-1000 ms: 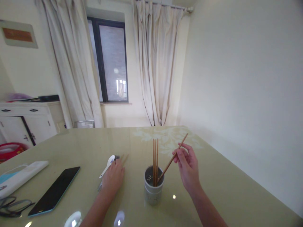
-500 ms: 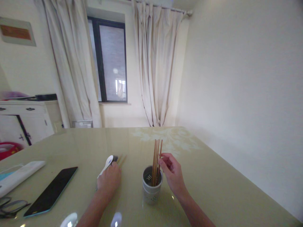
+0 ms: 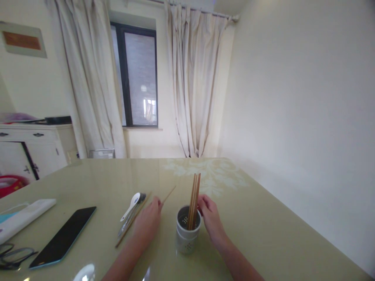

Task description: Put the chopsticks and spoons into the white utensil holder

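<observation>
At far left, a framed panel (image 3: pixel 22 40) hangs above a white cabinet (image 3: pixel 45 148), with a red basket (image 3: pixel 13 183) on its near side. Along the left of a glossy green table (image 3: pixel 281 234) lie a long white object (image 3: pixel 29 217), a pair of eyeglasses (image 3: pixel 20 255) and, to their right, a dark-screened device (image 3: pixel 66 236) set at a slant. Farther right, a white spoon (image 3: pixel 133 203) lies bowl end to the far side, just beside silvery cutlery (image 3: pixel 128 223) and a lying chopstick (image 3: pixel 124 235) that runs from near left to far right. The person's left hand (image 3: pixel 149 218), right of that row, has its fingertips pinched together on a held chopstick (image 3: pixel 169 193), whose slim end points to the far right, toward the middle of the table. Past it stands a grey cup (image 3: pixel 186 242), upright on the table between the two hands, with a bundle of upright chopsticks (image 3: pixel 193 199) gathered in its right half and tipped slightly rightward. At the cup's right rim, the right hand (image 3: pixel 210 212) is curled close behind the bundle; its fingertips are partly hidden, so whether they are clamped on a stick or merely touching the cup cannot be told. Pale curtains (image 3: pixel 195 78) flank a dark-framed window (image 3: pixel 140 78) on the far side, and a plain wall (image 3: pixel 299 97) closes the scene at right
</observation>
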`<control>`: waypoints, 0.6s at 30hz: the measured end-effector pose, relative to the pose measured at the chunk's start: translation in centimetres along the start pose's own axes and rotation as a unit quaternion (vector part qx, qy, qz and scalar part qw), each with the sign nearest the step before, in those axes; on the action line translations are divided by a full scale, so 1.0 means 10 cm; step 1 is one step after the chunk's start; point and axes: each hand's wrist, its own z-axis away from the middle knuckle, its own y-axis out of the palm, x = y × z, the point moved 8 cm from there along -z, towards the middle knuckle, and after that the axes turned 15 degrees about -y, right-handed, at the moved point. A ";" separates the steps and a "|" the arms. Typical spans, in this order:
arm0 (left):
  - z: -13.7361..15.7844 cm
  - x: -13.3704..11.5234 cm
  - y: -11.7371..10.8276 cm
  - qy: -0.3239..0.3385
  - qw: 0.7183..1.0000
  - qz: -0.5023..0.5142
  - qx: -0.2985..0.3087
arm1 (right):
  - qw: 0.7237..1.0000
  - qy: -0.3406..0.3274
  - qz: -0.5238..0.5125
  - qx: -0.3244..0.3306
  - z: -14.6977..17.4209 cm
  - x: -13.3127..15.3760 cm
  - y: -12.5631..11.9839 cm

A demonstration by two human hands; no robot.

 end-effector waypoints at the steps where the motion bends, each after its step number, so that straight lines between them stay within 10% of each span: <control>1: 0.03 -0.09 0.01 0.015 0.999 0.043 0.007 | 1.000 0.021 -0.010 0.018 0.01 -0.08 0.05; 10: 0.36 -0.55 -0.11 0.205 0.901 0.373 0.088 | 0.994 0.057 -0.077 0.060 0.01 -0.21 0.19; 18: 0.27 -0.51 -0.10 0.195 0.911 0.360 0.049 | 0.999 -0.012 -0.044 0.024 -0.10 0.09 0.06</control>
